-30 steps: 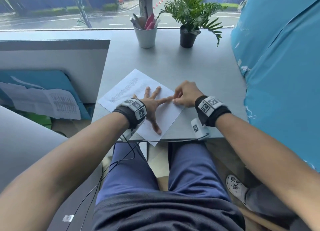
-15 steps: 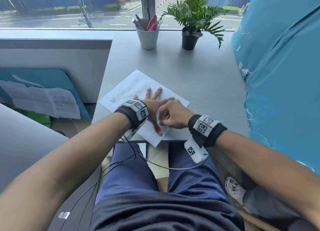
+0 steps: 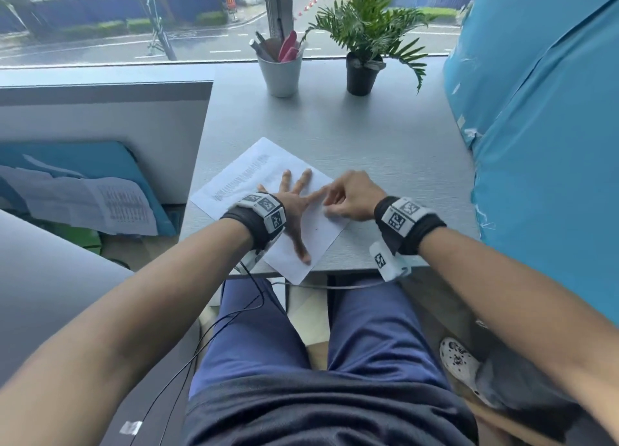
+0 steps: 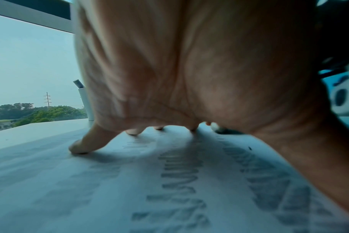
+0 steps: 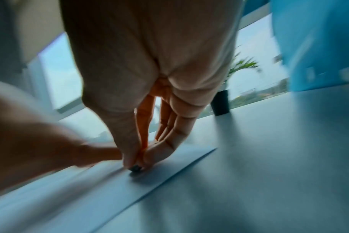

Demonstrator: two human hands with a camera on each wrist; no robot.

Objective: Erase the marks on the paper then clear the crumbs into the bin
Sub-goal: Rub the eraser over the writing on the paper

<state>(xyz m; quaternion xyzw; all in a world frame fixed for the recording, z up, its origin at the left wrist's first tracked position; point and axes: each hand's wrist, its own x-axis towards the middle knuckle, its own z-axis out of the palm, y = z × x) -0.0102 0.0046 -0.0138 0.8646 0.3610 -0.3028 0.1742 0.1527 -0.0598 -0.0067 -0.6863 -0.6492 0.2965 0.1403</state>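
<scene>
A white paper (image 3: pixel 254 167) lies slanted on the grey table (image 3: pixel 385 150), its near corner over the front edge. Rows of grey pencil marks (image 3: pixel 241 181) cross its far left part and show blurred in the left wrist view (image 4: pixel 179 173). My left hand (image 3: pixel 296 194) lies spread on the sheet with straight fingers, pressing it down. My right hand (image 3: pixel 335 199) is beside the left index fingertip. Its thumb and fingers pinch a small eraser (image 5: pixel 135 168), whose dark tip touches the paper (image 5: pixel 169 167). A tiny dark speck (image 4: pixel 249 148) lies on the sheet.
A white cup of pens (image 3: pixel 280 73) and a black-potted plant (image 3: pixel 361 73) stand at the table's far side by the window. A large blue wrapped mass (image 3: pixel 536 144) borders the right edge. A grey partition (image 3: pixel 100 124) stands left. No bin is in view.
My right hand swept from the paper's right edge toward me near the left thumb, then back out beside the left index fingertip. The left hand stayed spread on the sheet.
</scene>
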